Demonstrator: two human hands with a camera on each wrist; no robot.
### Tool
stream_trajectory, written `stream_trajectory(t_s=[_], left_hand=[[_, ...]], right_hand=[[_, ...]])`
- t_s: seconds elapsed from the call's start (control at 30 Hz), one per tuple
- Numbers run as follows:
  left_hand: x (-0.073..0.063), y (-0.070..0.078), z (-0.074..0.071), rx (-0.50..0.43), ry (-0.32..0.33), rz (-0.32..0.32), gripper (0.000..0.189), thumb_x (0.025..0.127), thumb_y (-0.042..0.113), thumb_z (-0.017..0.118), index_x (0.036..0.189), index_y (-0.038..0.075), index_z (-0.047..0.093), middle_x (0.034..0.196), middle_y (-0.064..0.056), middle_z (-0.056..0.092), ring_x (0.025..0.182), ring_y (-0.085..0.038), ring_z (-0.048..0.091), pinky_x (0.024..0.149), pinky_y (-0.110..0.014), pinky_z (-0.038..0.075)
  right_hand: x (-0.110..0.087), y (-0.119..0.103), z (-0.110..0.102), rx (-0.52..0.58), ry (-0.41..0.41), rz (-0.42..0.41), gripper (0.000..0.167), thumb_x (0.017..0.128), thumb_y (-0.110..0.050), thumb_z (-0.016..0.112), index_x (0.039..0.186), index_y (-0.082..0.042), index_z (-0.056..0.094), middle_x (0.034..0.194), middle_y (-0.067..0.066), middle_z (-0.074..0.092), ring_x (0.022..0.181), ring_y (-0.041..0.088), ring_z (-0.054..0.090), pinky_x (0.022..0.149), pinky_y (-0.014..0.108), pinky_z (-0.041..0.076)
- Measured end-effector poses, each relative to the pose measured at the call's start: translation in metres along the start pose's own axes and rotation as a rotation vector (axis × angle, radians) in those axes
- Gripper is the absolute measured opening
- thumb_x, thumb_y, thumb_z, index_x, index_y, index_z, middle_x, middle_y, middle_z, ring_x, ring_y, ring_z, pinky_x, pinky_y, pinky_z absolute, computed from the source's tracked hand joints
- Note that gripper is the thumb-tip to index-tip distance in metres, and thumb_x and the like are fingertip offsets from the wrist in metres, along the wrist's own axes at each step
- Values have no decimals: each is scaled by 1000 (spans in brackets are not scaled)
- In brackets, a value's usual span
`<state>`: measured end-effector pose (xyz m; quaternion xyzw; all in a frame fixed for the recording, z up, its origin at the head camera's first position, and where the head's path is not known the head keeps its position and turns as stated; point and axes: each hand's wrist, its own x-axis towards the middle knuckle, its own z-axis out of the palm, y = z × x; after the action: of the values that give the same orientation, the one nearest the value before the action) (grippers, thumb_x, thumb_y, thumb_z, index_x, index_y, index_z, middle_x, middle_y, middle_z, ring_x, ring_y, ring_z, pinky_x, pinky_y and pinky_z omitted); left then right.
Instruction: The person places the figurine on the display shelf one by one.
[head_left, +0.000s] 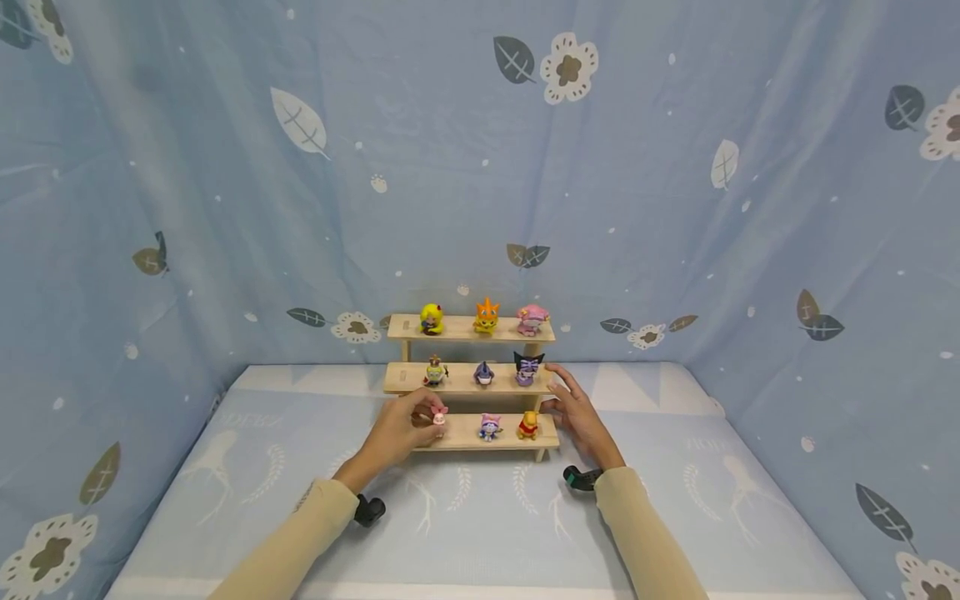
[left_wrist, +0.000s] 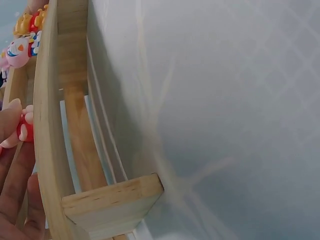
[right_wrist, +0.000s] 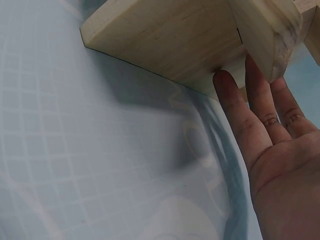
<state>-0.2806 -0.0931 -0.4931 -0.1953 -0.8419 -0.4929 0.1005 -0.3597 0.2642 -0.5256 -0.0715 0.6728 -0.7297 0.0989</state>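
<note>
My left hand (head_left: 397, 432) pinches a small pink figurine (head_left: 439, 415) between thumb and fingers at the left of the lowest tier of a wooden three-tier stand (head_left: 465, 444). In the left wrist view the figurine (left_wrist: 26, 125) shows a red body; whether its base touches the board cannot be told. On that tier are also a pink-and-purple figurine (head_left: 490, 427) and a yellow bear in a red top (head_left: 528, 425). My right hand (head_left: 583, 417) is at the stand's right end, its fingers extended against the wood (right_wrist: 265, 35) in the right wrist view.
The middle tier holds a crowned figurine (head_left: 435, 372), a dark blue one (head_left: 483, 374) and a purple one with black ears (head_left: 528, 369). On top stand yellow (head_left: 431, 320), orange (head_left: 486, 317) and pink (head_left: 532, 320) figurines. A pale patterned cloth (head_left: 480, 533) covers the table; blue curtains (head_left: 450, 208) surround it.
</note>
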Motion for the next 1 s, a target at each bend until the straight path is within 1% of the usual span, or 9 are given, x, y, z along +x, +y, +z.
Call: stream_trajectory(t_s=[0.13,0.33,0.53,0.7,0.77,0.87,0.9,1.0], left_hand=[[-1,0,1,2,-6,-9,30,83,4,87,103,17,69,96,5,72,89,-12,70,74,-25,59],[-2,-1,1,-8,-19,22,31,82,4,87,103,17,68,95,4,71,88,-13,70,74,-26,59],[-1,-2,1,-27,-41,42,32,80,4,89,103,16,70,95,4,70,88,-13,69,77,-27,59],[-2,-3,-4,-50,-72,59,33,81,5,88,108,13,71,100,2,71,92,-17,70,80,-30,60],[-2,-3,-8,-50,-73,71,34,82,7,87,112,11,71,103,1,72,94,-18,70,81,-31,59],[-3,-2,-20,-8,-66,92,37,84,9,87,116,9,70,107,0,73,96,-19,70,80,-33,59],[-4,-2,-24,15,-62,105,37,84,11,87,117,9,70,108,0,73,95,-19,70,80,-33,59],[-7,0,-44,93,-52,138,40,82,14,89,117,14,71,108,-1,72,92,-19,69,77,-39,58]], right_hand=[[-1,0,-1,-2,-2,3,53,106,-42,56,156,-34,40,149,15,45,99,24,64,89,44,55],[-3,0,-2,8,4,7,50,106,-42,56,154,-35,42,147,15,46,99,24,64,88,44,55],[-4,-2,-5,-10,-2,-11,54,107,-43,55,157,-32,38,149,18,45,102,27,62,89,44,55],[-8,-5,-4,-20,-7,-5,54,106,-44,56,156,-34,38,151,15,42,105,29,61,90,44,55],[-8,-8,-4,-46,-6,-13,55,106,-45,56,157,-34,38,150,16,44,106,31,62,90,45,55],[-9,-16,-4,-150,23,-38,59,103,-49,59,157,-37,37,144,19,50,109,35,64,90,45,56],[-10,-19,-4,-185,40,-46,62,102,-51,60,158,-38,35,142,19,51,111,36,64,90,45,57],[-15,-27,-5,-261,91,-62,68,100,-53,62,159,-37,32,142,20,50,117,41,61,94,50,56]])
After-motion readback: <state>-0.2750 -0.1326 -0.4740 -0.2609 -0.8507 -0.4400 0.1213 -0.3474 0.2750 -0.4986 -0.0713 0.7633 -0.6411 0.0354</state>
